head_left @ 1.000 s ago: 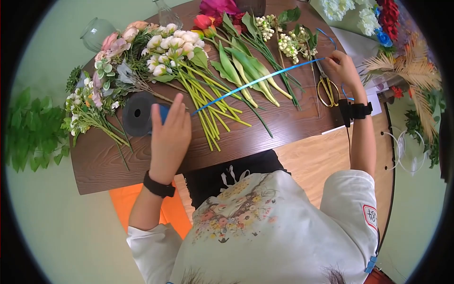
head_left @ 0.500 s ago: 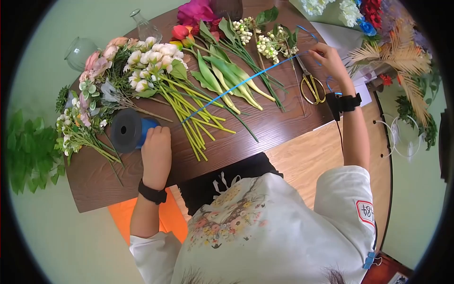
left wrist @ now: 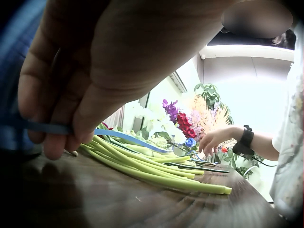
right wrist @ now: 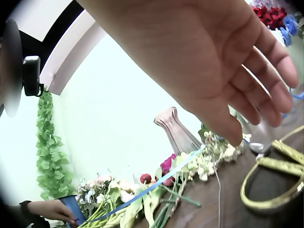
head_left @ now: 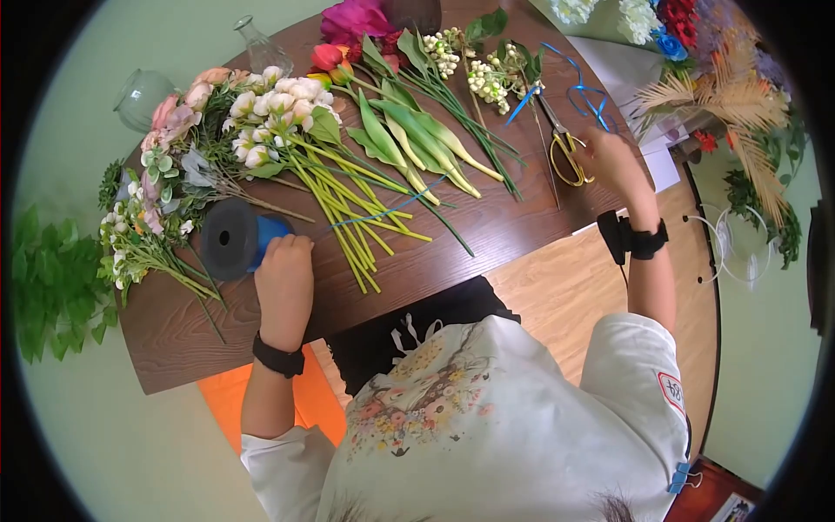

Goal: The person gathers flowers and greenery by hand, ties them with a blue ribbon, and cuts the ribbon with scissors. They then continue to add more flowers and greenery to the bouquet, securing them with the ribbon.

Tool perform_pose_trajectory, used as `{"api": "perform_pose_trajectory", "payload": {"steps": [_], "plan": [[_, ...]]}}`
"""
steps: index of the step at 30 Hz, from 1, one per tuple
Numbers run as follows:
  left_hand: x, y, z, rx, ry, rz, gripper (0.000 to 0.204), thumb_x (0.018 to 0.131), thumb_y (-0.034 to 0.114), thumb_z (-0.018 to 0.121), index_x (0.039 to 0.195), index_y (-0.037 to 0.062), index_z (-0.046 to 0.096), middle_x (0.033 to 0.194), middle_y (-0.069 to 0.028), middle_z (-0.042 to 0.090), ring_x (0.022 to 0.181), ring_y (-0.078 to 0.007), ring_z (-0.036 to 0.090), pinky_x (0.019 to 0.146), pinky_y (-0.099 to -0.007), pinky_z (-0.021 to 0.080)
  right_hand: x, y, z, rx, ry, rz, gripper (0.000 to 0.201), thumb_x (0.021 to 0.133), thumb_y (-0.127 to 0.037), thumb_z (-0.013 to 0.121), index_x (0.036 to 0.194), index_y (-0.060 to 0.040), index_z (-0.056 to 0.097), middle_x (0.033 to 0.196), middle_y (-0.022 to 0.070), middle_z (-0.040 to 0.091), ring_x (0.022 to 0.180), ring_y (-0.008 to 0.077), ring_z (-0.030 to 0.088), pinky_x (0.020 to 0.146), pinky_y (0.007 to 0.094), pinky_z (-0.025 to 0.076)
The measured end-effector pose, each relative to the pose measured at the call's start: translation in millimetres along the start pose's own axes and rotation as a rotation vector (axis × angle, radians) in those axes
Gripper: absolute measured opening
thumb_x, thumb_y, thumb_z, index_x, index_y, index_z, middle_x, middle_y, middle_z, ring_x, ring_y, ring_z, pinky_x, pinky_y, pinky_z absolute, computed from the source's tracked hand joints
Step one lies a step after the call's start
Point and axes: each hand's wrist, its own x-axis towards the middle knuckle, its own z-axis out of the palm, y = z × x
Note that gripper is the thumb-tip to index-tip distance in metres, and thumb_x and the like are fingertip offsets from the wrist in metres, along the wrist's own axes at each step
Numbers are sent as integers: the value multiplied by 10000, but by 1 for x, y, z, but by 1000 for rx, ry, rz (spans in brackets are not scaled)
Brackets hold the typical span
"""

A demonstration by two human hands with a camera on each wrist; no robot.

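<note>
My left hand (head_left: pixel 286 291) pinches a blue ribbon (left wrist: pixel 130 136) beside its dark spool (head_left: pixel 224 254), which stands on its side at the table's left. From there the ribbon runs rightward over the green stems (head_left: pixel 352 222). My right hand (head_left: pixel 616 171) hovers by the gold-handled scissors (head_left: pixel 581 178), its fingers extended and holding nothing. In the right wrist view those scissors (right wrist: pixel 268 204) lie under the fingertips. The ribbon's loose end (head_left: pixel 584 89) curls on the table beyond the scissors.
White-blossomed stems (head_left: pixel 287 104), tulips (head_left: pixel 329 59) with broad leaves and berry sprigs (head_left: pixel 489 83) lie across the dark table (head_left: pixel 435 252). Two glass vases (head_left: pixel 146 100) stand at the back left. Pink flowers (head_left: pixel 178 117) lie left; dried fronds (head_left: pixel 691 100) are at far right.
My right hand has let go of the ribbon and moved down toward the scissors; the taut ribbon has slackened. My left hand went from raised open fingers to pinching the ribbon by the spool.
</note>
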Motion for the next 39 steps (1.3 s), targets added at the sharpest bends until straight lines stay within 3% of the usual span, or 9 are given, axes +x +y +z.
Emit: {"api": "perform_pose_trajectory", "payload": {"steps": [5,14,17,20,24,26,31,33,39], "plan": [[-3,1,-1,4,3,-23,84,746,72,508,673,35,525,689,-72,521,705,-218,545,532,-312,463,8,19,37,-92,171,-176,354,679,-152,615,974,10,504,817,180,573,759,327,551,650,370,433],[-11,-5,4,-61,46,-72,86,764,102,501,716,33,517,674,-104,507,637,-272,536,532,-352,441,15,8,39,61,135,106,367,601,-185,612,825,67,468,816,296,544,797,404,544,688,399,447],[-14,-7,8,-30,26,-89,51,757,99,501,750,54,524,683,-85,518,654,-249,552,539,-336,456,13,8,32,320,135,237,439,655,-161,584,995,77,441,783,225,578,658,277,594,562,349,471],[-15,-9,9,-26,49,-74,52,757,96,494,765,63,533,695,-74,530,669,-233,561,540,-326,463,20,46,33,442,173,148,458,704,-162,579,1070,63,420,747,143,577,567,165,554,441,260,431],[-15,-9,10,-1,69,-45,33,716,66,493,734,62,521,693,-61,531,671,-205,568,514,-300,470,-4,34,7,699,196,183,377,751,-127,576,1068,24,439,771,58,537,581,88,496,464,203,392],[-15,-9,10,22,94,-26,24,672,38,500,687,57,502,680,-56,525,666,-185,571,492,-279,476,-9,32,3,652,594,-58,387,743,-102,602,1078,-4,433,823,26,505,655,65,465,521,184,377],[-16,-9,9,-21,46,-58,67,739,86,489,779,66,539,705,-64,534,680,-218,565,524,-316,460,-34,-42,-24,576,593,-358,490,734,-196,651,1124,-36,402,819,-5,469,691,63,446,571,184,369],[-17,-9,9,-19,51,-58,69,734,83,490,779,67,540,702,-63,534,679,-217,565,522,-315,460,-37,-71,-25,640,365,-630,519,765,-338,599,1135,-34,398,790,-21,461,671,57,437,540,178,363],[-17,-9,10,18,134,-52,24,666,39,506,663,63,509,667,-54,542,640,-172,580,476,-270,473,-50,-134,2,1225,-1056,-223,819,737,-701,207,1098,15,374,659,31,419,403,76,365,357,221,332]]}}
